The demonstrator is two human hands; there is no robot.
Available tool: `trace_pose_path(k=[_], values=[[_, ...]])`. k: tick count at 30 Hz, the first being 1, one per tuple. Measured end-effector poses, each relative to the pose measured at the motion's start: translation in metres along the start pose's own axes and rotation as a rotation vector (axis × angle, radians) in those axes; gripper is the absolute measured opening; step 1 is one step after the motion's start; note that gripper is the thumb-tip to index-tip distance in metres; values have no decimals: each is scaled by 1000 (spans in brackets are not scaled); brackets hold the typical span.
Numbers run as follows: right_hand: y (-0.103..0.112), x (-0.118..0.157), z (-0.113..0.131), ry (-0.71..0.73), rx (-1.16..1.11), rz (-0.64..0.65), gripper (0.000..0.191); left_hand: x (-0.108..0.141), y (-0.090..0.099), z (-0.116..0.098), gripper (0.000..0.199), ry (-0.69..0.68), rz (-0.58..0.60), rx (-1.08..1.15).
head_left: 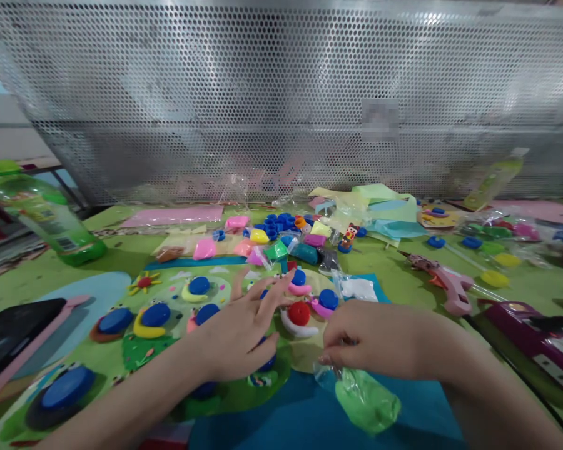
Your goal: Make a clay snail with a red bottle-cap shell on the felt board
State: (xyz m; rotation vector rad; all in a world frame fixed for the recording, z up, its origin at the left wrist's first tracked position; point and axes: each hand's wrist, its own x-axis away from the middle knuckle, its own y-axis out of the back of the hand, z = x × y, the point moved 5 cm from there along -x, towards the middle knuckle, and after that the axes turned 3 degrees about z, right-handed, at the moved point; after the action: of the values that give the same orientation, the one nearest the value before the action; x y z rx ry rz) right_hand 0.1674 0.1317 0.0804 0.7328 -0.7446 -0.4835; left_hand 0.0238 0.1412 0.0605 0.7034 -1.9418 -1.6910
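My left hand (244, 334) is spread, palm down, over a green and blue craft board (253, 431). Around its fingers are clay snails with bottle-cap shells, among them a white one with a red ball shell (298, 314) and a purple one with a blue cap (327, 301). Pinched in my right hand (370, 337) is the top of a clear plastic bag of light green clay (368, 400), which rests over the board's blue part. Further snails, such as a yellow one (150, 320), sit to the left. My left hand hides part of the board.
Behind the board lie blue caps (279, 223) and several coloured clay packs (304, 252). A pink glue gun (443, 284) and a purple box (532, 340) are at right. On the left stand a green bottle (47, 215) and a black tablet (19, 337). A perforated metal panel (281, 94) rises behind.
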Motion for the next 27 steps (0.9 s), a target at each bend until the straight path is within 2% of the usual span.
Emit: trace_pose_path(k=[6,16,23,27], values=[[-1,1,-2,-16,-9,-4,28,2,3,-2,78,-20,-12,-16],[0,0,-1,-36,24,42,30,3,0,-4,71,-34,-29,-76],[-1,1,-1,-7,-15,51,25,6,2,-6,68,-50,-98,-126],[6,3,0,68,-62,41,24,8,8,-1,59,-2,-161,-181]])
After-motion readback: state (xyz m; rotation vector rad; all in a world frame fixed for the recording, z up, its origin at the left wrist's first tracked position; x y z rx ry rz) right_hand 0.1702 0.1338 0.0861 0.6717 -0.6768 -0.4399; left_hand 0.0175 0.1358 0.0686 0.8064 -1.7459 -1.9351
